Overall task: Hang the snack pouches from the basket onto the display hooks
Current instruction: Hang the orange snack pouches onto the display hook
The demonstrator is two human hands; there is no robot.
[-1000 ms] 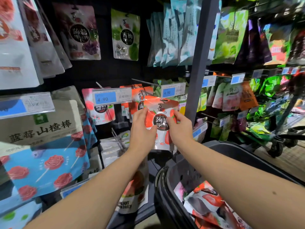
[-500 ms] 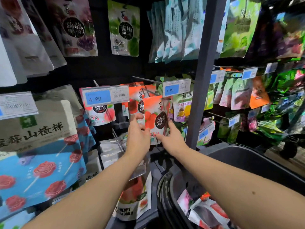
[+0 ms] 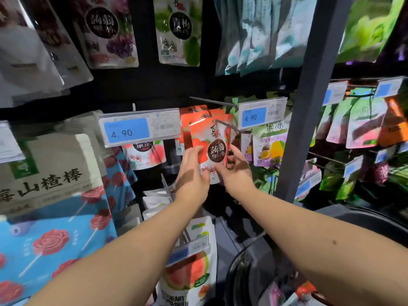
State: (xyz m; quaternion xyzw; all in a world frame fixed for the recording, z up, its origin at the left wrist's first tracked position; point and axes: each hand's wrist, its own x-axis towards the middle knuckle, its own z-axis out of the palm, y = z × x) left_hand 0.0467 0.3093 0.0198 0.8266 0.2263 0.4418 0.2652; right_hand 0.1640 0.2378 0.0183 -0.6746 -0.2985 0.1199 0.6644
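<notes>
Pouch (image 3: pixel 215 149) lifted to hook (image 3: pixel 229 128) — left hand (image 3: pixel 194 173), right hand (image 3: pixel 237 175) grip its edges.

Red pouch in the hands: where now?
Head view, centre: the red pouch is between the left 4.90 tag and the right 4.90 tag, in front of other red pouches, left hand and right hand holding its lower sides.

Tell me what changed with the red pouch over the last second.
The red pouch went up and away from the person, its top now at the hook among the other red pouches. Left hand and right hand keep holding its lower edges. Price tags and basket stayed put.
</notes>
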